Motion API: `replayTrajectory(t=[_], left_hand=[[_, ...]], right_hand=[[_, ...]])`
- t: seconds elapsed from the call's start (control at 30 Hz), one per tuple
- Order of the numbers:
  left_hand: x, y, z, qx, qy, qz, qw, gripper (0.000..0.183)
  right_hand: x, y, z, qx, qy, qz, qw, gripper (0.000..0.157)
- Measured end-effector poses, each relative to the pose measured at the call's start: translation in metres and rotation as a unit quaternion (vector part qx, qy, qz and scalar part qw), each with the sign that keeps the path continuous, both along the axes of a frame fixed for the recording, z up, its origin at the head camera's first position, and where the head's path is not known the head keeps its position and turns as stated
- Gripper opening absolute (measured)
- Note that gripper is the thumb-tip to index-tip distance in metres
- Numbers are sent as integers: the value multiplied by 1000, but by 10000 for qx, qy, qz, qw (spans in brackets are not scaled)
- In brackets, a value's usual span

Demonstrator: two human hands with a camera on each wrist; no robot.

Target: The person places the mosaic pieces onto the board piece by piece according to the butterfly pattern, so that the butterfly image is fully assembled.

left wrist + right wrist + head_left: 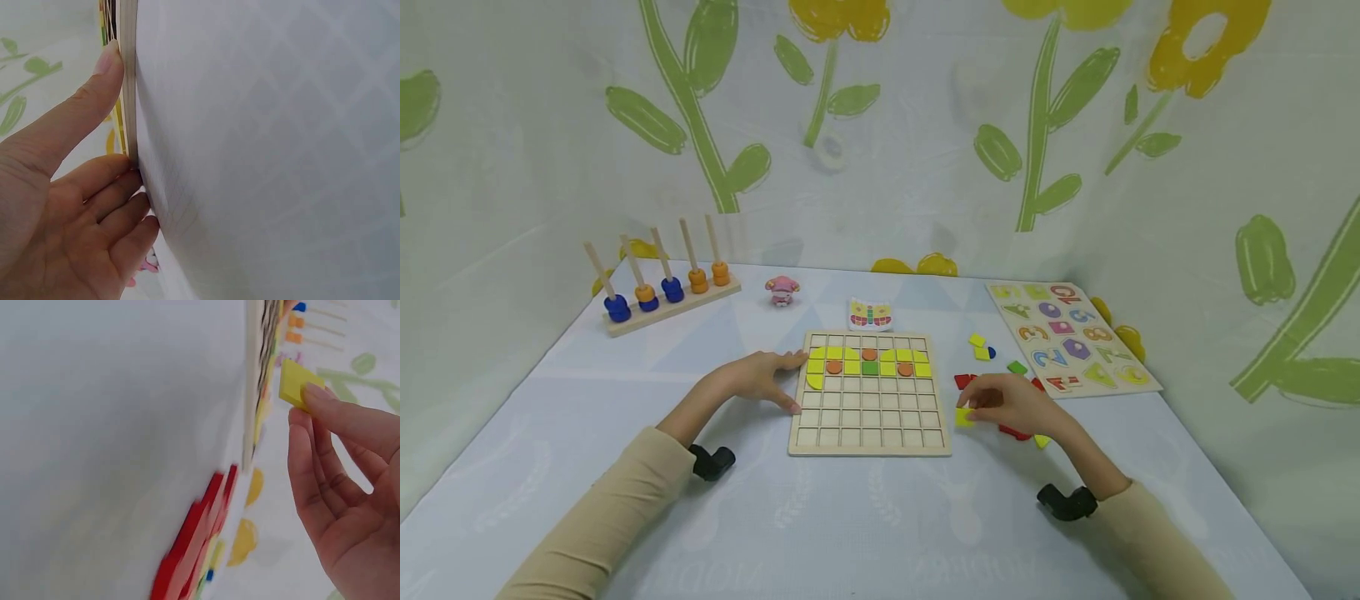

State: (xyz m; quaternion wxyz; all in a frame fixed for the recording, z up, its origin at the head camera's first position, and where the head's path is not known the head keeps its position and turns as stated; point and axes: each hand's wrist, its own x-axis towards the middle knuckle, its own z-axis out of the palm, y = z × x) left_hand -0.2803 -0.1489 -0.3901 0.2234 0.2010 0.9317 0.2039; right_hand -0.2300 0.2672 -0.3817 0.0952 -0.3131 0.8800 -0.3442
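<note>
A wooden grid board (871,417) lies on the table, its upper rows filled with yellow pieces, orange discs (869,354) and one green square (870,367). My left hand (760,377) rests at the board's left side, thumb near the middle and fingers farther up. In the left wrist view its fingertips (128,162) touch the board's edge, not curled round it. Right of the board, my right hand (1011,402) pinches a yellow square tile (292,384) between thumb and fingers, raised above the table. Red pieces (1015,432) lie beneath and around that hand.
A pattern card (871,315) stands behind the board, near a pink figurine (782,289). At the back left is a peg stand (673,308) with blue and orange beads. Loose yellow tiles (977,340) and a number puzzle board (1071,337) lie on the right.
</note>
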Motion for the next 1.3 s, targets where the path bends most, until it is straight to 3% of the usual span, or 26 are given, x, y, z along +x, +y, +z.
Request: replayTrajectory(t=[0.27,0.57,1.13,1.3], left_hand=[[0,2,-2,-41,-7,8,10000,99],[0,3,-1,-68,-45,25,10000,100],[-3,-1,-1,-55,-71,32,10000,100],[-4,-1,-2,15,-94,11,10000,102]], right_hand=[[-11,-43,8,-203,16,303,9993,13],[-31,-94,9,-200,332,564,9977,8],[-67,-162,12,342,516,607,9962,6],[-73,-177,10,533,327,625,9961,6]])
